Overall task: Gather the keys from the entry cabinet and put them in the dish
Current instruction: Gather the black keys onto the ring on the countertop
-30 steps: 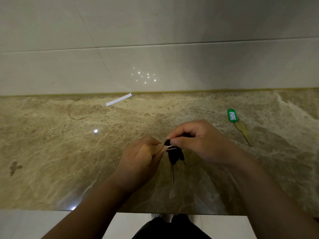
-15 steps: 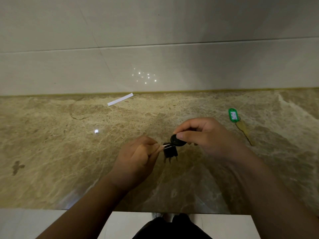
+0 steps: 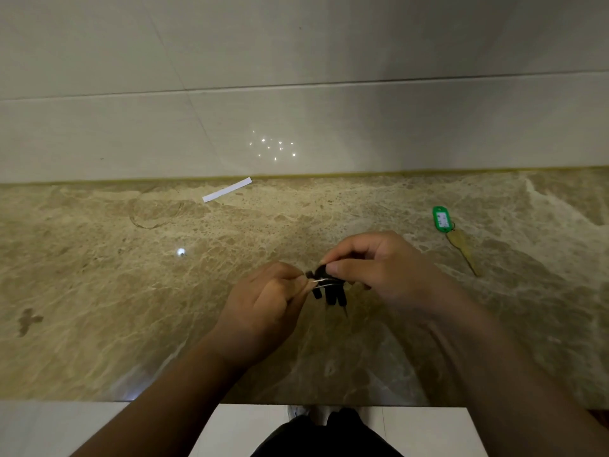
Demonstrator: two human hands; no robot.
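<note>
A bunch of black-headed keys [image 3: 331,293] hangs between my two hands just above the marble cabinet top [image 3: 131,291]. My left hand [image 3: 267,305] pinches the thin metal key ring at its left side. My right hand [image 3: 382,268] grips one black key head at the top of the bunch between thumb and fingers. A single brass key with a green tag [image 3: 443,221] lies flat on the marble at the right, apart from both hands. No dish is in view.
A white paper strip [image 3: 227,189] lies near the back edge by the tiled wall [image 3: 296,94]. The front edge of the cabinet top runs below my forearms, with white floor tiles [image 3: 49,427] beneath it.
The hands have come closer together again around the bunch. The keys swung and now hang fanned out below the ring. The green-tagged key has not moved.
</note>
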